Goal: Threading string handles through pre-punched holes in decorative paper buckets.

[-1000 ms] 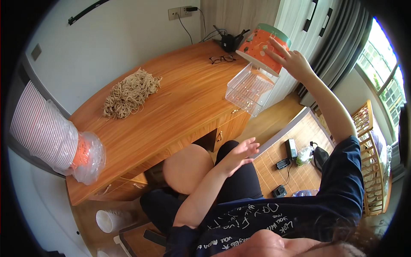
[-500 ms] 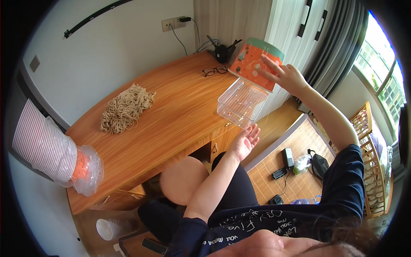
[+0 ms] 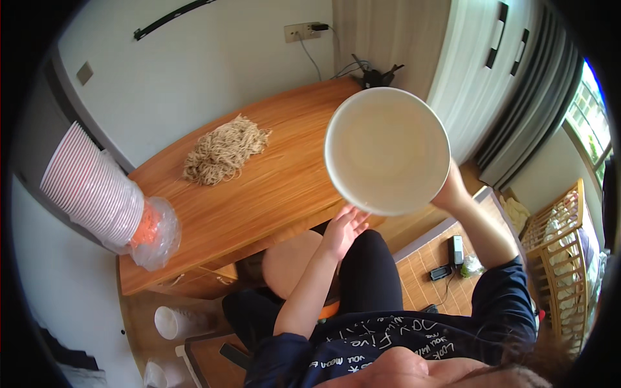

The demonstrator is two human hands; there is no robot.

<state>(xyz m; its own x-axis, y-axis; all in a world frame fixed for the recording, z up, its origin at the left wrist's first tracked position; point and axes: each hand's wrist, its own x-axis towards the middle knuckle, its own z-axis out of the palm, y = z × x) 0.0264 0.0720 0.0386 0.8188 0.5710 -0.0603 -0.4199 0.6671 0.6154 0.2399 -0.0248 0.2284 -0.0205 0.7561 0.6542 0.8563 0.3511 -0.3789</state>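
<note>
I hold the white bowl (image 3: 387, 150) tilted above the desk (image 3: 259, 194) edge, my right hand (image 3: 451, 193) clamped under its rim. My left hand (image 3: 345, 227) hovers below, fingers spread apart. One-handed, it could slip.

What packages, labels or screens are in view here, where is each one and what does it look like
Cup stack: left end of the table, lying on its side, white with pink rims, in a clear bag.
Bowl: held up by the right hand, round, white, opening toward the camera, no label visible.
Dark devices: on the floor mat, lower right; too small to tell whether they have screens.
</note>
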